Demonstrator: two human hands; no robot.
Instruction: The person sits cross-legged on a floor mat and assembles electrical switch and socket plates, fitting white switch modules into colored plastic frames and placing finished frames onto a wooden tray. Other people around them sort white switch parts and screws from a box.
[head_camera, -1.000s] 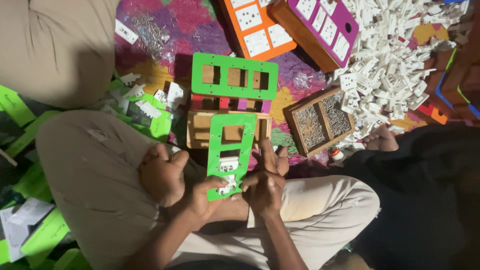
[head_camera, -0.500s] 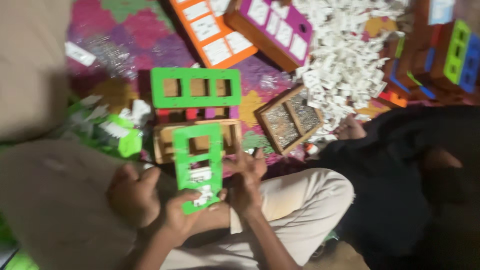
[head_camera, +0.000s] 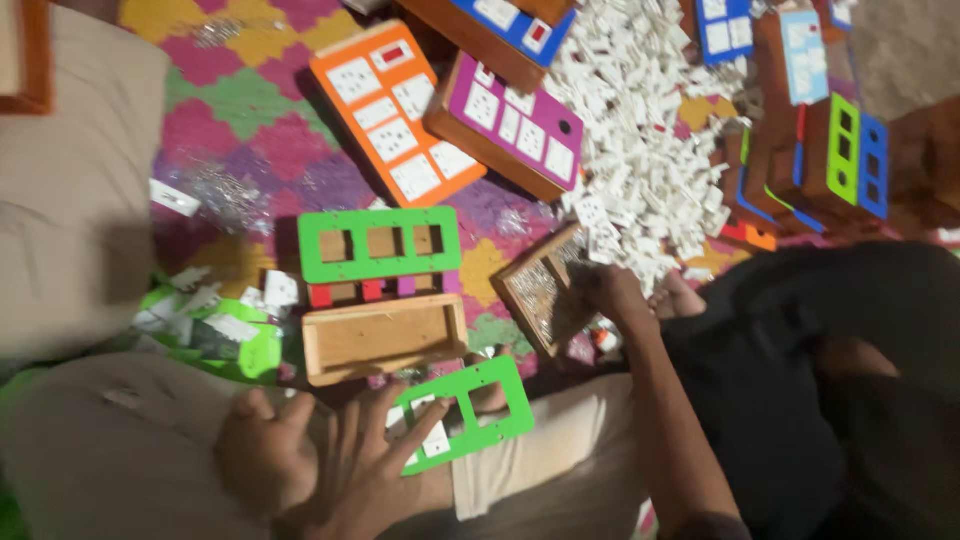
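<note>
Resting flat on the green cut-out plate, left hand, fingers spread, released and gripping nothing. Lying tilted across the lap, that plate, just under an open wooden box. Reaching into a small wooden tray, right hand, fingertips blurred and turned away: cannot tell whether clenched on anything. Close left of the left hand, a rounded shape, fist or foot, hard to make out. Beyond the right hand, a heap of white parts, cut off at the top edge.

Patterned pink-yellow-green rug on floor; beige cushion at side.
</note>
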